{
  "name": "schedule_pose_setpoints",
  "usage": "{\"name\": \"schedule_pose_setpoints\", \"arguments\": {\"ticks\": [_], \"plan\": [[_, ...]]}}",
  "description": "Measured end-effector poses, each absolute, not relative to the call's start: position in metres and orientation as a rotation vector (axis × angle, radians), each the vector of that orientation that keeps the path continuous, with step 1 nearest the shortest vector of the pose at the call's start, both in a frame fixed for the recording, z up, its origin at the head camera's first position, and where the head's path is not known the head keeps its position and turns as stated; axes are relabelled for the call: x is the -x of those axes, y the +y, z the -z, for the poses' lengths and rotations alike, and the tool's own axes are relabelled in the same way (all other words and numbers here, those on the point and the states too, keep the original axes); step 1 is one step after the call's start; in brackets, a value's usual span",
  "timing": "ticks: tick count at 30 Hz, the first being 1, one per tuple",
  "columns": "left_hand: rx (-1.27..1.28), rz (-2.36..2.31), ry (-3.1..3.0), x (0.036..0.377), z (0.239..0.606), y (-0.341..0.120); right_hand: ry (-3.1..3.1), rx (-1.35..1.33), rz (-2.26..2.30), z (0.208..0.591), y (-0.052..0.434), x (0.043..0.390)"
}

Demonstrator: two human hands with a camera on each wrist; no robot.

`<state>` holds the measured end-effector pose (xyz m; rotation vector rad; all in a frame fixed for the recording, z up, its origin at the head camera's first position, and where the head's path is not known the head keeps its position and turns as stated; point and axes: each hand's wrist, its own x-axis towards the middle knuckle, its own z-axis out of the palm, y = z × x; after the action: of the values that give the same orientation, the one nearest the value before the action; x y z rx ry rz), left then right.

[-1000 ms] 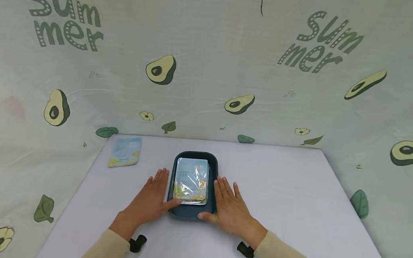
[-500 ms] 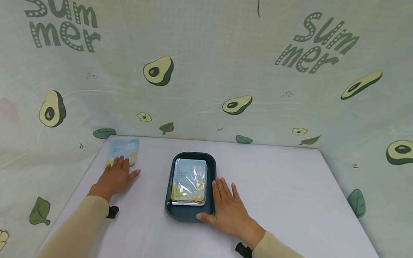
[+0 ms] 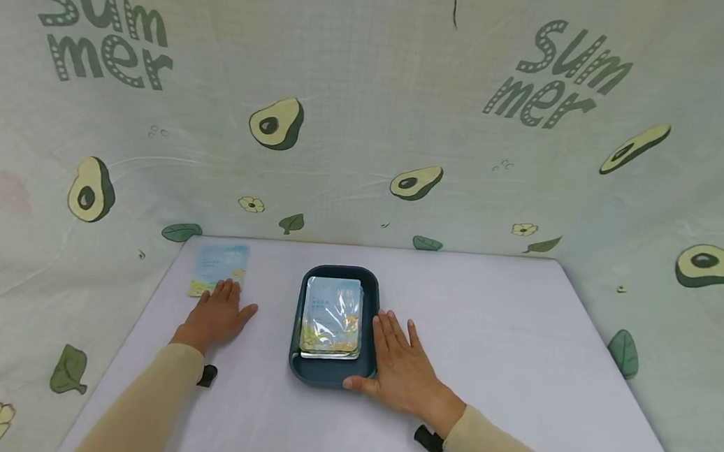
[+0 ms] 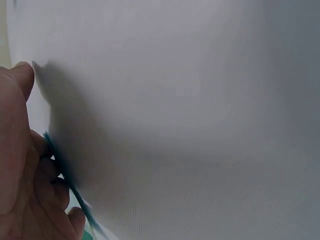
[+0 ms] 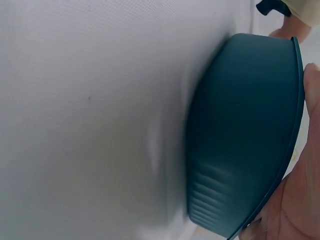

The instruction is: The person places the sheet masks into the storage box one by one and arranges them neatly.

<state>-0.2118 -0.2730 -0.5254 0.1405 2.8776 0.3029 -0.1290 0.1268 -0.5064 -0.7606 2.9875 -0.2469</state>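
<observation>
A dark teal tray [image 3: 326, 376] stands mid-table with a stack of light blue packets [image 3: 332, 316] inside. My right hand [image 3: 401, 367] lies flat on the table against the tray's right wall, its thumb at the near rim. The right wrist view shows the tray's outer wall [image 5: 240, 135] close up, with my right hand [image 5: 292, 210] beside it. My left hand [image 3: 218, 314] lies flat at the far left, fingertips on the near edge of a single light blue packet [image 3: 220, 266]. In the left wrist view, that packet's thin edge [image 4: 67, 182] runs along my left hand's fingers [image 4: 20, 165].
The white table [image 3: 506, 334] is walled at the back and both sides by a pale cloth printed with avocados [image 3: 276, 122]. Bare table stretches right of the tray and in front of it.
My left hand left the tray's left side and went to the lone packet at the far left, then drew slightly back. The right hand and tray stayed put.
</observation>
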Motion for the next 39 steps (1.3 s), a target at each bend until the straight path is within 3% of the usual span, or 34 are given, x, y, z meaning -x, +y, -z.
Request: {"name": "schedule_pose_setpoints", "arguments": {"ticks": [13, 21, 29, 34, 39], "plan": [[-0.241, -0.316, 2.882, 0.154, 0.526, -0.215, 2.992, 0.744, 0.294, 0.505, 0.126, 0.131], [-0.314, -0.301, 2.901, 0.132, 0.513, -0.208, 2.993, 0.747, 0.318, 0.506, 0.127, 0.131], [-0.399, -0.087, 3.059, 0.187, 0.485, -0.246, 2.981, 0.728, 0.336, 0.505, 0.128, 0.130], [-0.457, -0.029, 3.018, 0.227, 0.486, -0.272, 2.985, 0.724, 0.339, 0.505, 0.127, 0.129], [-0.450, -0.014, 2.911, 0.244, 0.491, -0.281, 2.993, 0.741, 0.338, 0.505, 0.126, 0.127]]}}
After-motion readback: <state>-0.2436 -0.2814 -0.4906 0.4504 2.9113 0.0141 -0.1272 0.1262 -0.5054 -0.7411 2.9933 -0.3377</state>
